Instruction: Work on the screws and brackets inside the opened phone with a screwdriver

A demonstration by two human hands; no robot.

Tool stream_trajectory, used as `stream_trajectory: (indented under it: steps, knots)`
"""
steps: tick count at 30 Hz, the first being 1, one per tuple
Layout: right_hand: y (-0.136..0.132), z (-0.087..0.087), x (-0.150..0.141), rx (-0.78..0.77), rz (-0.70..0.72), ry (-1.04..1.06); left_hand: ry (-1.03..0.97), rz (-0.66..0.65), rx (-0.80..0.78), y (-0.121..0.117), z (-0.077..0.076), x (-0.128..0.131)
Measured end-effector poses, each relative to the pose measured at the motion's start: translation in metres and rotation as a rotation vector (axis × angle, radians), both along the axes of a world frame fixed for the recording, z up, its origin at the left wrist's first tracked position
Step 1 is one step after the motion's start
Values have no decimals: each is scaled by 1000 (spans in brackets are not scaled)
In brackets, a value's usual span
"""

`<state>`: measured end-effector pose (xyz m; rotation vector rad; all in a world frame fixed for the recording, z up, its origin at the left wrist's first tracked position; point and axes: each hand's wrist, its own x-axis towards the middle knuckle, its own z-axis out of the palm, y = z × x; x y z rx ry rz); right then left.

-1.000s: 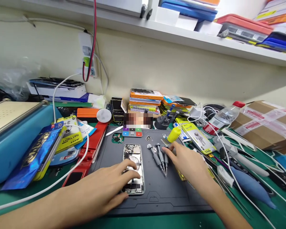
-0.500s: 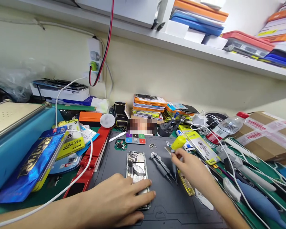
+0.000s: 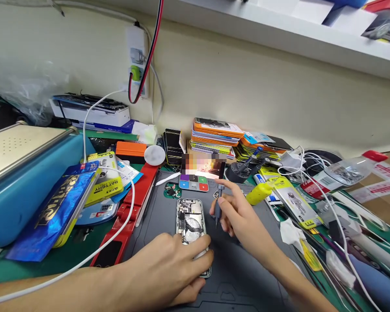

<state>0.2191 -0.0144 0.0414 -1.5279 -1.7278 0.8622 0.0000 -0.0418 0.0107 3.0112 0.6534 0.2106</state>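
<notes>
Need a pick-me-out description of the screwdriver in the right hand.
Start at the dark gray mat, then the right hand above it, beside the opened phone. The screwdriver is in its fingers, slim, gray, tip down. It's hand-held; the blue-topped tool behind leans in the round black holder.

Matt dark rubbery mat (image 3: 237, 277), glossy blue foil pouch (image 3: 53, 210), brown cardboard box (image 3: 381, 190), clear plastic bottle (image 3: 347, 171), smooth metal phone frame (image 3: 207, 216)
</notes>
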Motion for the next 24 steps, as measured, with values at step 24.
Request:
stream_trajectory:
  steps: [24]
  knots:
    - [-19, -43, 19, 474, 64, -256, -134, 5, 288, 4, -5, -9]
